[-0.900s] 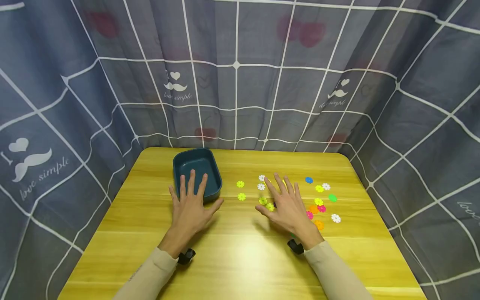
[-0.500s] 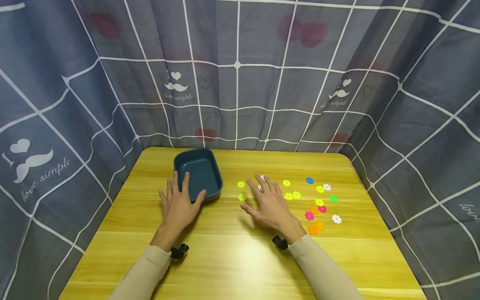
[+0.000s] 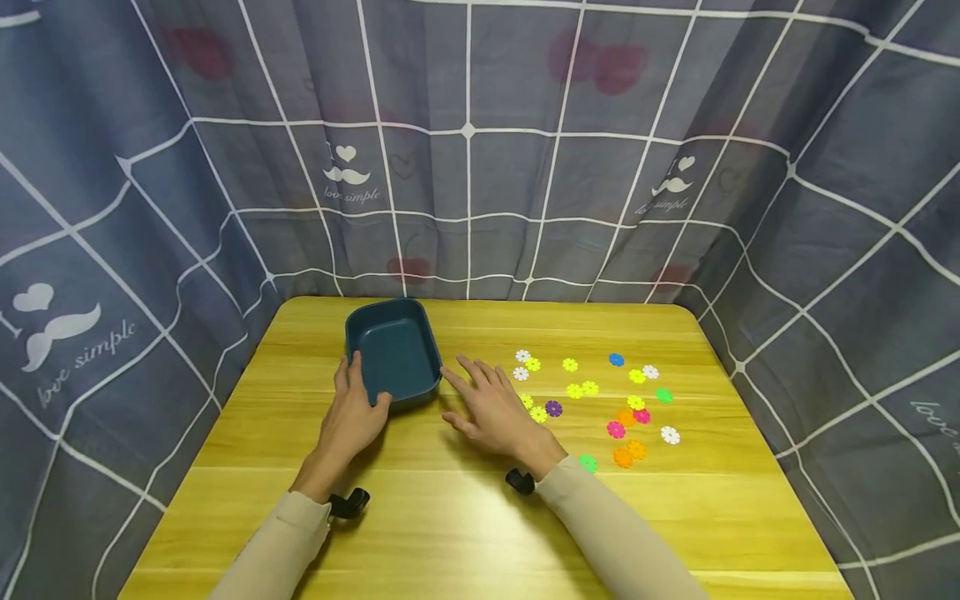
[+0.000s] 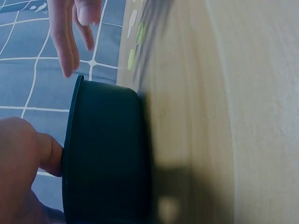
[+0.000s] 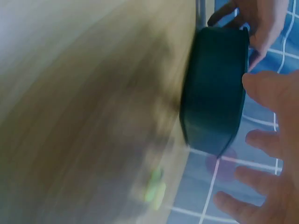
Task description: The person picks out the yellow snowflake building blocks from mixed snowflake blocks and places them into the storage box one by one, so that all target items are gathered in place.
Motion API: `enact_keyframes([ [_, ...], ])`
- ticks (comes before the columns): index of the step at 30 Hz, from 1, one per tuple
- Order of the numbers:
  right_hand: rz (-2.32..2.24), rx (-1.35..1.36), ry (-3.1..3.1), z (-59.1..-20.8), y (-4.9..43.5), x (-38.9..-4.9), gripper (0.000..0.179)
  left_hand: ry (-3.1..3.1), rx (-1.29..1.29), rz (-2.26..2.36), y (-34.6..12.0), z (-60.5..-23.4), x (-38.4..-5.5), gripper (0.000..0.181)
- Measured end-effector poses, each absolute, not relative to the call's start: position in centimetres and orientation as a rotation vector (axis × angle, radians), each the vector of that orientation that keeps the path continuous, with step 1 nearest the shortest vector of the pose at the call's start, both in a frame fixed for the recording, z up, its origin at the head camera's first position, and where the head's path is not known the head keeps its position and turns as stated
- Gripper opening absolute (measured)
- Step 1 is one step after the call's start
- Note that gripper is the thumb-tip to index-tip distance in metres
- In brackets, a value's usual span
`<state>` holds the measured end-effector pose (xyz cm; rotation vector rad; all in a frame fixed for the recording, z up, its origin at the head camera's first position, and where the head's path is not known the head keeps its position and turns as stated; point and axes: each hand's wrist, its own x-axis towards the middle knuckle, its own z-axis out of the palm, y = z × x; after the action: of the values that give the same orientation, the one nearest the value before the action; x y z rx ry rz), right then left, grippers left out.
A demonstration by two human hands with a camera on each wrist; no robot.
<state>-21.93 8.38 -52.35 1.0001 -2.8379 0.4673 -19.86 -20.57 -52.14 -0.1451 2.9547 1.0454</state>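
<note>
A dark teal square box point(image 3: 399, 354) with raised walls stands at the back left of the wooden table. My left hand point(image 3: 352, 421) holds its near left corner, fingers along the left side and thumb point(image 4: 50, 154) at the near rim. Spread fingers of my right hand point(image 3: 491, 408) reach toward the box's right side, fingertips close to the near right corner. In the right wrist view, the right thumb point(image 5: 264, 88) overlaps the box rim. Nothing is held in the right hand.
Flower-shaped plastic discs lie scattered right of the box, among them a purple disc point(image 3: 553, 408), a blue disc point(image 3: 616, 359), a white disc point(image 3: 670, 435) and a green disc point(image 3: 588, 463). A gridded curtain point(image 3: 468, 175) surrounds the table.
My right hand has moved left from over the discs toward the box, uncovering the purple and green discs. My left hand has come down from over the box to its near left corner.
</note>
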Motion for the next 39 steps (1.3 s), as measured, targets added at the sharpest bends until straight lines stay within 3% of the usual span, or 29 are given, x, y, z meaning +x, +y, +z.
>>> enact_keyframes([
  [8, 0.406, 1.074, -2.817, -52.9, 6.7, -21.9, 0.071, 2.873, -0.105, 1.096, -20.9, -51.9, -19.5, 0.098],
  [17, 0.413, 1.057, -2.708, -53.5, 7.1, -20.9, 0.052, 2.843, 0.013, 1.081, -21.3, -52.1, -18.8, 0.098],
  [39, 0.480, 1.076, -2.659, -53.5, 9.1, -17.7, 0.037, 2.888, 0.182, 1.015, -20.9, -52.1, -16.2, 0.098],
])
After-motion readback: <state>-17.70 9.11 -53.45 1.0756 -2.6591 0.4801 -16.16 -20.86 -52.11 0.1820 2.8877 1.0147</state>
